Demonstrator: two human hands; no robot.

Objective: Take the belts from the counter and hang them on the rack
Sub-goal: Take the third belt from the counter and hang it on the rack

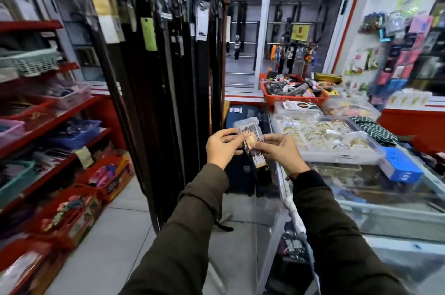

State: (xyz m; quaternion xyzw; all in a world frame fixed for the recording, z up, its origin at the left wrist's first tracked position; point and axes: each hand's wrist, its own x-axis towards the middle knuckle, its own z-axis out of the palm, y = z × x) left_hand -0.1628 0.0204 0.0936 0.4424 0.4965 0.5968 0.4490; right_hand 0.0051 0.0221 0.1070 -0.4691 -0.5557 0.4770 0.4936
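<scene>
A person stands in a small shop with both arms held out in front. The left hand (222,147) and the right hand (280,152) hold one belt (250,143) between them, up in the air. The fingers (230,133) of both hands are curled shut around the top end of the belt, where its buckle sits inside a clear plastic wrap. The rest of the belt hangs down dark below the hands.

The belt is left of the glass bench (361,188), not on it. Just past the hands, a little to the left, is the rack (168,54), full of long dark belts hanging straight down with paper tags.

On the bench sit a tray of gold bangles (320,135), a blue box (399,167) and, farther back, a red basket (293,96). Red shelves (48,123) with baskets of small things fill the left side.
</scene>
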